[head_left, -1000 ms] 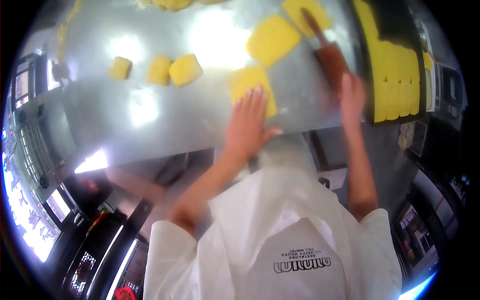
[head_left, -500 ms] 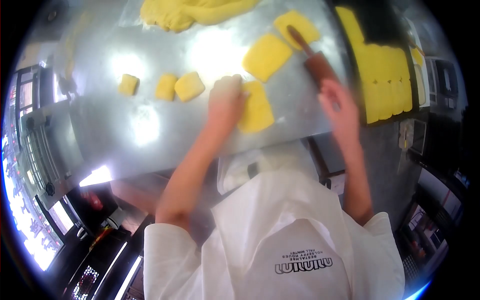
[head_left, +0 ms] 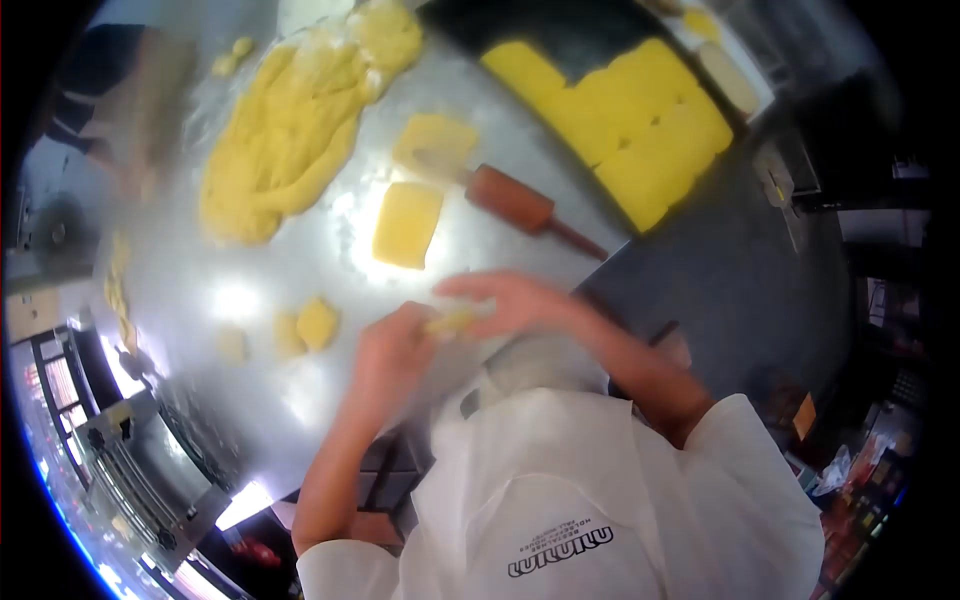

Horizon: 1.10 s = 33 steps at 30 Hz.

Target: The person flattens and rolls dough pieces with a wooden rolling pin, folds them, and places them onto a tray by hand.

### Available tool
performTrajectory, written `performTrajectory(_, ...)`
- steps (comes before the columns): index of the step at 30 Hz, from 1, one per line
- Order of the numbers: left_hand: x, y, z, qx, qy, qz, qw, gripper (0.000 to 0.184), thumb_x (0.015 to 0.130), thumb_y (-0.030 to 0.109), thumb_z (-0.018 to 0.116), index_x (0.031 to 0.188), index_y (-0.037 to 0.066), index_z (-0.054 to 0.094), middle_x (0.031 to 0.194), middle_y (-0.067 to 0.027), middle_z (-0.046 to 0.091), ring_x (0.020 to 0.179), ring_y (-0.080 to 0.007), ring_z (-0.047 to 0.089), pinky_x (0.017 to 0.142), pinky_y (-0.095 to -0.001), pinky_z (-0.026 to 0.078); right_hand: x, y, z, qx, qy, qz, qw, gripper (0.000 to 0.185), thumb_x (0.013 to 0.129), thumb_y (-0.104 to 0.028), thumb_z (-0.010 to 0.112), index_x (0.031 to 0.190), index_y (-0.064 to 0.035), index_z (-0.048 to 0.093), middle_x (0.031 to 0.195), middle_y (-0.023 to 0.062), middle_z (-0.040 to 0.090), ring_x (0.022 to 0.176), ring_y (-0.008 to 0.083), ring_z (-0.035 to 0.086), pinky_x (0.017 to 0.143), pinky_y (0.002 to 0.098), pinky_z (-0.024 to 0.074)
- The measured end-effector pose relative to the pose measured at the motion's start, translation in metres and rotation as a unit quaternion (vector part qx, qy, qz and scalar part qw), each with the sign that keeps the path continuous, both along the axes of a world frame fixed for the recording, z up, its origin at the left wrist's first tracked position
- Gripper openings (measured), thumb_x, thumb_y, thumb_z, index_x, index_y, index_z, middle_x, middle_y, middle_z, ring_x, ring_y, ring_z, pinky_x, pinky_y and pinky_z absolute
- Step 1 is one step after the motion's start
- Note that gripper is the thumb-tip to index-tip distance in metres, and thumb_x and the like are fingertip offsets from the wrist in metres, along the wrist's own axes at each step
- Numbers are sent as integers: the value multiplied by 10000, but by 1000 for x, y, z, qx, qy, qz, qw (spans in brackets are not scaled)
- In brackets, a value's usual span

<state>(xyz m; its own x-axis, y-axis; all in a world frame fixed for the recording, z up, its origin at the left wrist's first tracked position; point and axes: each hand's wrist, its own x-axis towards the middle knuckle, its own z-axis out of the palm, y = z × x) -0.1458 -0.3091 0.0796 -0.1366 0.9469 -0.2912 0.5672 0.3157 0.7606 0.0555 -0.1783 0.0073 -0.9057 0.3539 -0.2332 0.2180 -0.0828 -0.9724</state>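
Note:
My left hand [head_left: 395,345] is closed on the left edge of a yellow dough piece [head_left: 452,322] near the front edge of the metal table. My right hand [head_left: 510,303] is at the same piece from the right, blurred, its grip unclear. Beyond my hands lies a flat dough rectangle [head_left: 408,225], with another flat piece [head_left: 436,146] behind it. The brown rolling pin [head_left: 512,198] rests to the right of these, untouched. Small dough pieces [head_left: 318,323] sit left of my left hand.
A large dough mass [head_left: 285,140] covers the far left of the table [head_left: 330,390]. At the upper right, joined flat dough sheets [head_left: 650,130] lie on a dark tray [head_left: 470,30]. Another person [head_left: 120,90] is at the upper left.
The view has turned right. My right hand has left the rolling pin and come in beside my left hand. The dough piece near me is now between both hands.

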Motion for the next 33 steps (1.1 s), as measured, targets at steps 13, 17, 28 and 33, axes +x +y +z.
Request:
performTrajectory(13, 21, 238, 15, 60, -117, 28, 991, 278, 888, 147, 782, 1092, -25, 702, 930, -70, 720, 855, -124, 643, 781, -296, 523, 59, 122, 49, -144, -66, -330, 931, 363, 936, -260, 761, 1174, 12, 728, 937, 68, 753, 753, 112, 674, 686, 282, 552)
performTrajectory(17, 22, 341, -46, 67, -223, -17, 972, 327, 881, 208, 787, 1108, -16, 718, 991, -70, 738, 906, -151, 674, 821, -312, 533, 79, 208, 15, -83, -95, -357, 926, 306, 951, -225, 765, 1120, 28, 729, 938, 68, 758, 750, 115, 704, 661, 261, 572)
performTrajectory(28, 54, 531, -104, 51, -163, -9, 985, 219, 911, 187, 802, 1032, 24, 721, 924, -26, 716, 835, -115, 665, 788, -282, 527, 95, 389, -32, -32, -175, -326, 929, 307, 923, -265, 757, 1070, 0, 703, 822, 99, 751, 590, 152, 680, 552, 269, 527)
performTrajectory(33, 57, 549, -127, 21, -152, -1, 988, 210, 911, 174, 803, 1027, 20, 721, 924, -48, 726, 836, -141, 678, 794, -291, 538, 94, 408, -39, -22, -226, -297, 927, 265, 940, -285, 750, 1047, -43, 725, 693, 53, 694, 540, 112, 626, 491, 260, 473)
